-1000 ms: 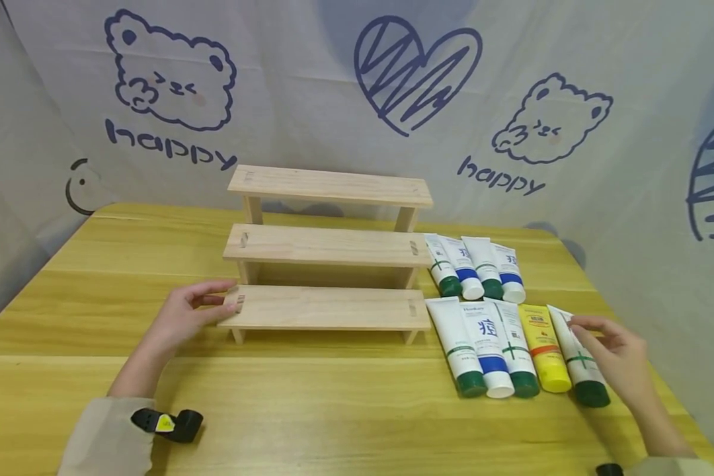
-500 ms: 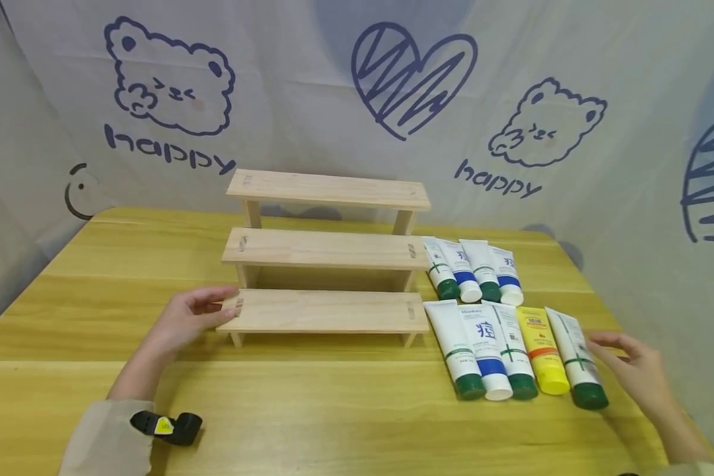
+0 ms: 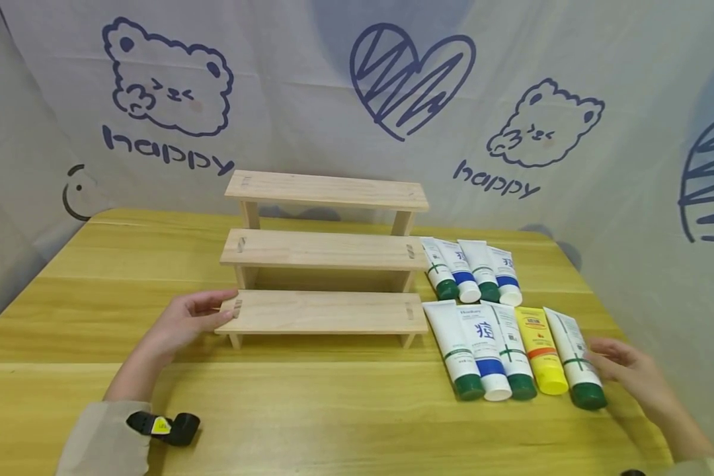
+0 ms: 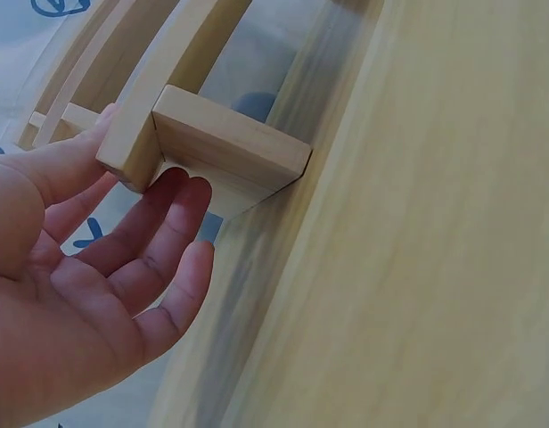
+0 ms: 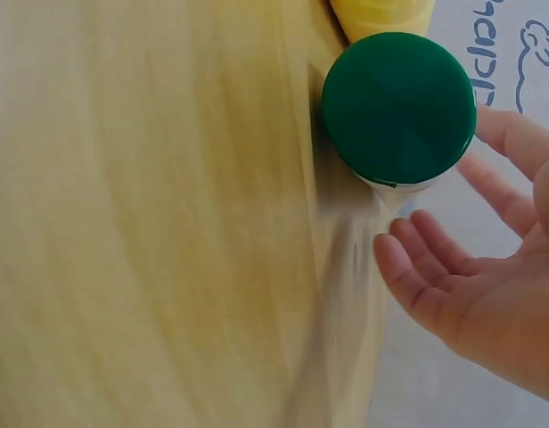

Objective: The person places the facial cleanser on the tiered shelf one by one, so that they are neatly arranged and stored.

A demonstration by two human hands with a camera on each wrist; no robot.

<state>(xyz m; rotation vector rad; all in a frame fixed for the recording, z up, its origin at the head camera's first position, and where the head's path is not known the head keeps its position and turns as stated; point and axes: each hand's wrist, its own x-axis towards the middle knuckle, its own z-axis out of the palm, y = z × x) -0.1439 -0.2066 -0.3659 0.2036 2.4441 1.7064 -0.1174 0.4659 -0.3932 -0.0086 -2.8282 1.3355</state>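
Observation:
A three-tier wooden display stand (image 3: 327,312) is in the middle of the table in the head view. At the left end of its lowest board, my left hand (image 3: 184,324) pinches the wood. In the left wrist view the thumb is on the board and curled fingers (image 4: 172,241) are at its end and underside. My right hand (image 3: 627,370) is at the right side of a white squeeze tube (image 3: 573,350) with a green cap (image 5: 399,107), its thumb at the tube's edge. Its fingers are loosely bent, not closed round the tube.
To the left of that tube lie a yellow tube (image 3: 541,350) and several white tubes (image 3: 482,340) in a row. Behind them, against the stand's right side, is a second row of tubes (image 3: 480,261). A printed cloth (image 3: 309,99) hangs behind the wooden table (image 3: 309,410).
My right hand has slid off the top of the rightmost tube to its right side, then dipped slightly lower beside it. The left hand has stayed on the stand.

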